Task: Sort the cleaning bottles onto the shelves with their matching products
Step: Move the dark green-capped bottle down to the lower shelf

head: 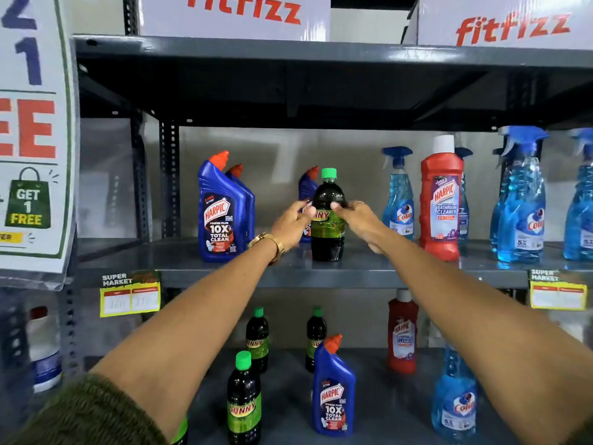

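Item 1, left of centre frame: blue Harpic toilet-cleaner bottles (221, 213), angled necks, orange caps, upright on the middle shelf (179, 255).

Item 2, centre frame: my left hand (293, 224), fingers spread and loose, at the left flank of the dark Sunny bottle (329, 216). Whether the fingertips touch the label I cannot tell.

Item 3, centre frame: the Sunny bottle itself, green cap, dark liquid filled to the neck, standing upright on the middle shelf among Harpic stock. Judged heavy for its size, rigid plastic, glossy label band likely slick; the waist just under the shoulder looks the surest hold, 1 hand each side.

Item 4, right of centre: my right hand (356, 216), fingers extended against the bottle's right shoulder, not clenched; no firm grasp visible.

Item 5, right of frame: red Harpic bathroom cleaner (441, 200), then Colin spray bottles (519, 207).

Item 6, lower centre of frame: 3 matching Sunny bottles (244, 403) on the lower shelf (385, 396), judged the proper destination.
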Available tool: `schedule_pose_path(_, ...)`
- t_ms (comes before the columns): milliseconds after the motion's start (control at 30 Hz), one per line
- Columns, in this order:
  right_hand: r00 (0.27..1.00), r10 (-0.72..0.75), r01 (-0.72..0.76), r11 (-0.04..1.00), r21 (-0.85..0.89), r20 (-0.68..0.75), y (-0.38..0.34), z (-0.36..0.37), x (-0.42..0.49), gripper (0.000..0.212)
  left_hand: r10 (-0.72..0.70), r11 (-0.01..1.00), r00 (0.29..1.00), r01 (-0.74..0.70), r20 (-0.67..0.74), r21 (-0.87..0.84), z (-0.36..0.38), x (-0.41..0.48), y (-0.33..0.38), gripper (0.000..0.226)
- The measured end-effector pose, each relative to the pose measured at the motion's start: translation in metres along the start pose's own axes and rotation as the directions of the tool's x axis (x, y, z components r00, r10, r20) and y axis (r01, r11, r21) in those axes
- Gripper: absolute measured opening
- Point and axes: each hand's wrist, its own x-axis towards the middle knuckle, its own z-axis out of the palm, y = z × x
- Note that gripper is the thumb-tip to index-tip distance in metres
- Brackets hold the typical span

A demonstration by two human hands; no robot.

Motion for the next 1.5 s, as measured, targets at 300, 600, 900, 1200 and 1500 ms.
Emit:
schedule_pose_path(300,0.994,0.037,-0.066,0.958,0.279,0.107,0.013,0.002,0.004,0.02,-0.161,0.952,0.985,0.171,0.061,-0.255,0.013,0.014,-0.01,0.042)
schedule_pose_path(600,0.984,-0.178,0.171,0.913,0.37,-0.015,0.014,-0.04,-0.069,0.024,0.053,0.953,0.998,-0.047,0.013,-0.299,0.027,-0.055,0.031,0.031)
schedule_pose_path(900,0.988,-0.144,0.112,0.922,0.371,0.06,0.106,-0.064,-0.168,0.029,-0.021,0.953,1.0,0.024,0.012,-0.303,0.107,-0.138,-0.013,0.028)
schedule_pose_path(1200,0.954,0.192,-0.273,0.871,0.409,0.229,0.271,-0.035,-0.203,0.035,-0.269,0.948,0.958,0.246,-0.095,-0.201,0.239,-0.18,-0.136,0.035)
schedule_pose_path(1500,0.919,0.291,-0.375,0.854,0.362,0.264,0.336,0.001,-0.183,0.045,-0.416,0.902,0.871,0.359,-0.261,-0.238,0.296,-0.186,-0.199,0.033)
